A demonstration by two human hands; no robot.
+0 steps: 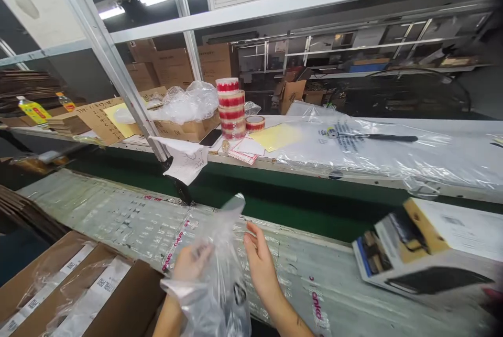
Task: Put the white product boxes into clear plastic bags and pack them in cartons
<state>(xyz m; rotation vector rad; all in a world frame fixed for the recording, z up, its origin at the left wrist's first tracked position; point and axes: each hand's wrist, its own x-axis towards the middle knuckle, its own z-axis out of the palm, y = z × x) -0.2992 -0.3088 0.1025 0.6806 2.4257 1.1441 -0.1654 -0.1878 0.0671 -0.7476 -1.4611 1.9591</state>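
A clear plastic bag (226,269) with a dark printed symbol hangs upright in front of me, its top gathered to a twisted point. My left hand (193,261) pinches the bag's left side, its fingers partly seen through the film and a little blurred. To the right of the bag is my right hand (259,256), fingers stretched upward and somewhat apart, holding nothing. The bag's lower part runs out of view, and I cannot make out what is inside it.
An open carton (129,300) with plastic-wrapped, labelled boxes stands lower left. A printed box (436,253) sits on the taped work surface (291,258) at right. The shelf ahead holds stacked tape rolls (230,109), plastic sheets (393,161) and a black-handled tool (387,138).
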